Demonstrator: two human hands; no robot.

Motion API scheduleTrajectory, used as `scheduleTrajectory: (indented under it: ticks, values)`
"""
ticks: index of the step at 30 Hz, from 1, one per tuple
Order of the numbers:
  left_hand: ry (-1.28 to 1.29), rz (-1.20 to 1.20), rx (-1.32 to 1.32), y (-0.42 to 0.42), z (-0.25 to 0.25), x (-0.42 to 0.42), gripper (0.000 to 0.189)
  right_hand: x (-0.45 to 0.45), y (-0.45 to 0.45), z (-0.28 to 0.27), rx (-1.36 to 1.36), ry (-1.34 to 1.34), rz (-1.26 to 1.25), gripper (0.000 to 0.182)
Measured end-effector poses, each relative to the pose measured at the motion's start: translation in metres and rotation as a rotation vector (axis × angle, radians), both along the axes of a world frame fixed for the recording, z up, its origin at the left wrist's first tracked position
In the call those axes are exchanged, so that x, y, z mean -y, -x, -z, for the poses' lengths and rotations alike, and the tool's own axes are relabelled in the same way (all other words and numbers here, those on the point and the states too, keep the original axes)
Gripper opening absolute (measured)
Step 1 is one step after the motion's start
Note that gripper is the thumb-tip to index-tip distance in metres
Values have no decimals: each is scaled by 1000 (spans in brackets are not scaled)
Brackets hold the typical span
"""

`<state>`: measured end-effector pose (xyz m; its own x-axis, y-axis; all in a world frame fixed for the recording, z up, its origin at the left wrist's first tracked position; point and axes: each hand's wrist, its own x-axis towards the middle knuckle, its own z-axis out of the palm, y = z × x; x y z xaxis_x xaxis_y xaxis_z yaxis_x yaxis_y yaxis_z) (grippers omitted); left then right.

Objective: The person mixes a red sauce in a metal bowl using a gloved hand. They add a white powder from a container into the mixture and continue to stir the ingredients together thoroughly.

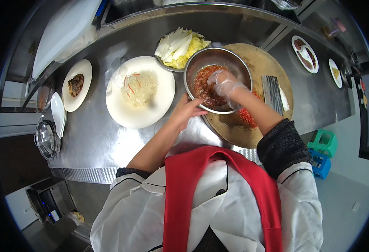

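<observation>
My left hand (187,110) grips the near left rim of a stainless steel mixing bowl (243,66). My right hand (224,83), in a clear plastic glove, reaches into the bowl; its fingertips are partly hidden in a red, oily chopped mixture (207,77). The bowl rests partly on a round wooden chopping board (266,60). Beyond my right wrist, chopped red chili (248,118) and a cleaver (272,94) lie on the board. Left of the bowl, a white plate (118,110) holds translucent noodles (139,89) with red strips. Behind, cabbage leaves (183,47) fill a metal bowl.
At the left stand an oval plate (88,69) with dark food, white dishes (58,110) and glass lids or bowls (46,138). Plates of food (313,67) stand far right. A raised metal shelf edge (203,5) spans the back. Plastic stools (324,143) stand beyond the right edge.
</observation>
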<state>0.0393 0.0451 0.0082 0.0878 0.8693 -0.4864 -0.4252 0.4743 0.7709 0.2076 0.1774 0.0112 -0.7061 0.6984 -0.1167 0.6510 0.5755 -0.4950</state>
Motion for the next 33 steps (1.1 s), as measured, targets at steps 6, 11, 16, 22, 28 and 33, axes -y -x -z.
scheduleTrajectory:
  ticks: [6,11,16,22,28,33]
  values:
    - [12,-42,-69,-4,0,-1,50,17,22,-26,208,-20,40,37]
    - [39,-35,-55,4,-14,24,52,47,36,3,279,171,-106,31]
    - [-8,-78,-4,11,-25,54,54,29,8,-18,-4,287,26,30]
    - [28,-92,-22,10,-11,60,55,76,8,-32,447,-97,-133,56]
    - [32,-73,-44,11,-18,63,53,64,27,-16,200,109,-117,31]
    - [3,-46,-35,14,-13,63,50,38,25,-34,220,-47,-135,51]
